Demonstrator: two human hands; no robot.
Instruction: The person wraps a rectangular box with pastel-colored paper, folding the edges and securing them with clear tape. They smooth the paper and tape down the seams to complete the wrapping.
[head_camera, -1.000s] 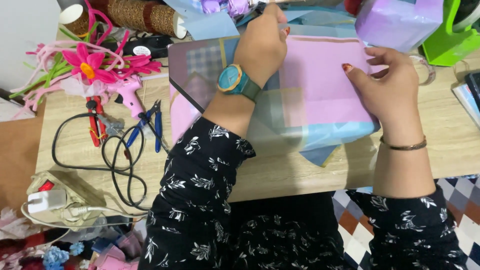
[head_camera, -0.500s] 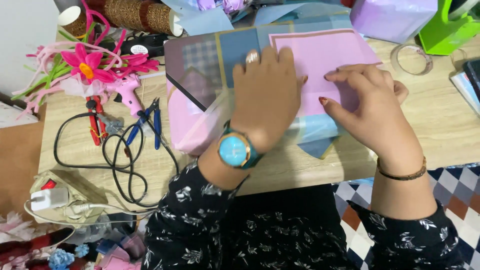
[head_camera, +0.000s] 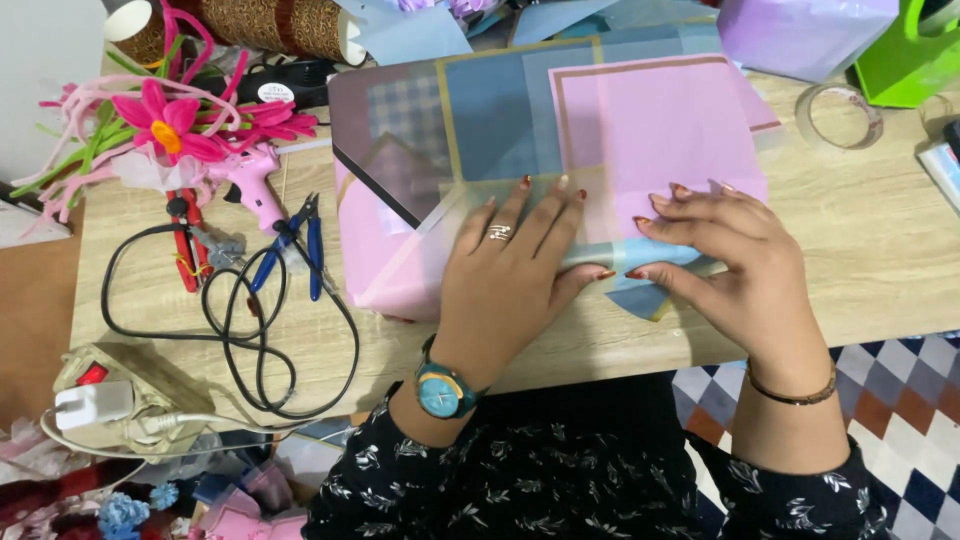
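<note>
Both hands lie flat with fingers spread, gripping nothing: the left hand (head_camera: 515, 262) and the right hand (head_camera: 728, 262) press palm-down, side by side, on the near edge of a stack of paper sheets (head_camera: 560, 140). That stack, pink, blue and dark with gold borders, lies on the wooden table (head_camera: 870, 260), reaching from the near edge of the hands to the far side. A pink sheet (head_camera: 650, 120) lies on top at the right. At the far right stands a lilac bag (head_camera: 800, 35), with a green one (head_camera: 915, 60) beside it and a clear tape roll (head_camera: 838, 115) nearer. Left of the stack a black cable (head_camera: 240, 330) loops near a pink glue gun (head_camera: 245, 180), blue pliers (head_camera: 300, 245), red pliers (head_camera: 185, 240) and pink artificial flowers (head_camera: 165, 125). At the near left sits a power strip (head_camera: 130, 385). The left wrist wears a teal watch (head_camera: 440, 392), the right a thin bracelet (head_camera: 795, 392).
</note>
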